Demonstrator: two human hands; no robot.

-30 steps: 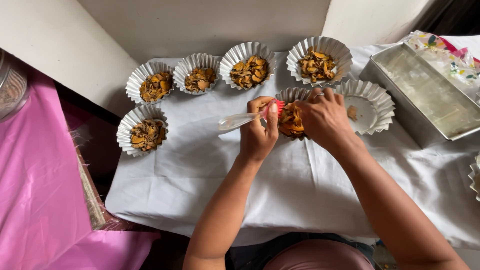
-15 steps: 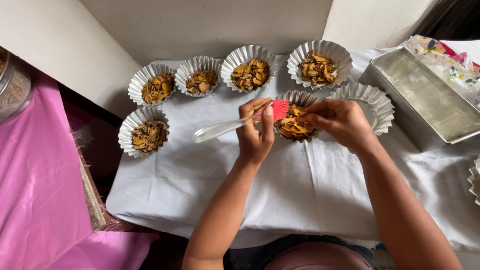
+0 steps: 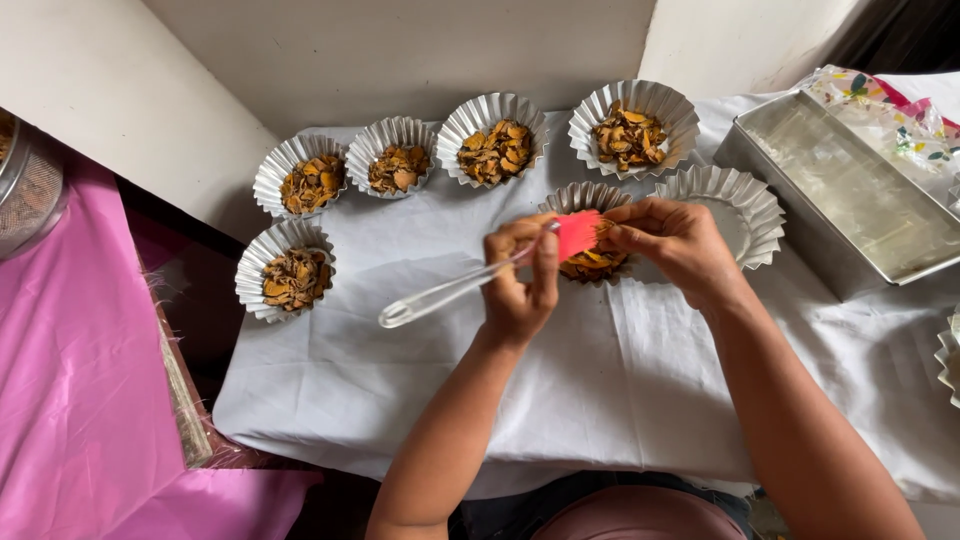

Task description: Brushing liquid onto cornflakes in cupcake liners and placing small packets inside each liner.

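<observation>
Seen from the head camera, seven fluted foil cups stand on the white cloth (image 3: 600,400). Six hold brown-orange dried slices; one is empty.

Taking the filled cup under the hands (image 3: 590,262) as landmark: the empty cup (image 3: 735,200) sits just to its right, touching its rim. Behind it runs a row of four filled cups, the rightmost (image 3: 632,128) the largest. A sixth filled cup (image 3: 288,270) lies well off to its left. A long metal tray (image 3: 850,195) rests to the right, beyond the empty cup.

The left hand (image 3: 520,285) is closed around a spatula (image 3: 480,275) with a clear handle and red blade, held just above the landmark cup. The right hand (image 3: 675,245) pinches narrowly at the blade's tip.
</observation>
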